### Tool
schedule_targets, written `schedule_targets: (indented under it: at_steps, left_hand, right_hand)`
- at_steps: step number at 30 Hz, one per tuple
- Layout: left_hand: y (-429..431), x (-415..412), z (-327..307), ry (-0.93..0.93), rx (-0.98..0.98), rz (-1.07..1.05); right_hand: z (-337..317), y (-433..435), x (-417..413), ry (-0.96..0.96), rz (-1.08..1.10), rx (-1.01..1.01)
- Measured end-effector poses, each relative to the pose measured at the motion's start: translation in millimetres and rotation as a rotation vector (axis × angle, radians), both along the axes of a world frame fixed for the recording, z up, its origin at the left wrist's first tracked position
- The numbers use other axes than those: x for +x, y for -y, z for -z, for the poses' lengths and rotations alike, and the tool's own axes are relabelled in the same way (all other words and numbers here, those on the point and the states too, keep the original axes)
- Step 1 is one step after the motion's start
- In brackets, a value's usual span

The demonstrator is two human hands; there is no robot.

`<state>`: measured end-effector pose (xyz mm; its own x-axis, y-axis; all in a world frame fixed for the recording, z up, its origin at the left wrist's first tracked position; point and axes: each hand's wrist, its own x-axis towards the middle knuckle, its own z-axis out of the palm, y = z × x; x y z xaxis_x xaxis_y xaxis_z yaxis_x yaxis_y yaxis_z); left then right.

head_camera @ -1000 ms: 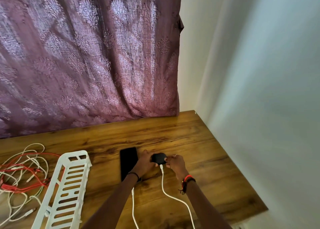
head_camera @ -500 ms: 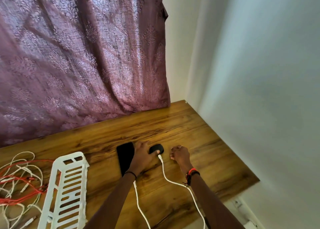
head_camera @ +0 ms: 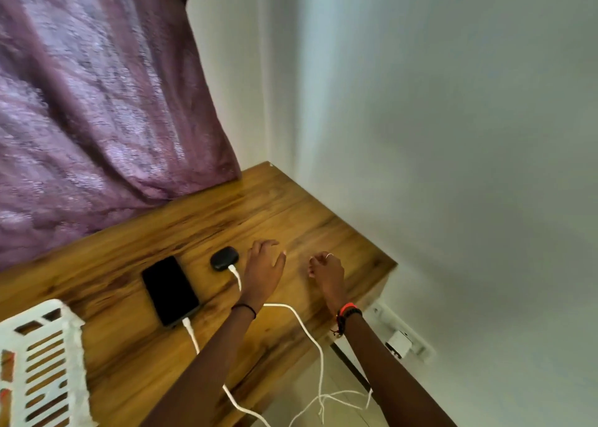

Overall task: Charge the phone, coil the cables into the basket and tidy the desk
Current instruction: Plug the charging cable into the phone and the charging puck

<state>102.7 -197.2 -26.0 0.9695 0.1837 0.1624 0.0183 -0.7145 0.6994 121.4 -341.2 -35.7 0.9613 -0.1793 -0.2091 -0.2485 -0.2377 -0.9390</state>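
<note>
The black rectangular phone (head_camera: pixel 170 290) lies flat on the wooden tabletop (head_camera: pixel 275 210) at 9 o'clock of the left hand (head_camera: pixel 263 266), with the white cable (head_camera: pixel 191 333) plugged in, likely for charging. Left fingers are released; the right hand (head_camera: pixel 325 269) has its fingers loosely curled, holding nothing.
</note>
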Motion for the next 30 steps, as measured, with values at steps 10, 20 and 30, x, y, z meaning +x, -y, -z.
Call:
schedule_targets:
  at_steps: [10,20,30]
  left_hand:
    - [104,-13,27,0.02,0.142,0.259]
    - [137,5,54,0.097,0.373,0.322]
    - [133,11,72,0.164,0.328,0.3]
  right_hand:
    - [35,120,-72,0.072,0.297,-0.056]
    - [145,211,-121,-0.19,0.506,-0.098]
    - [208,233,-92,-0.553,0.464,-0.323]
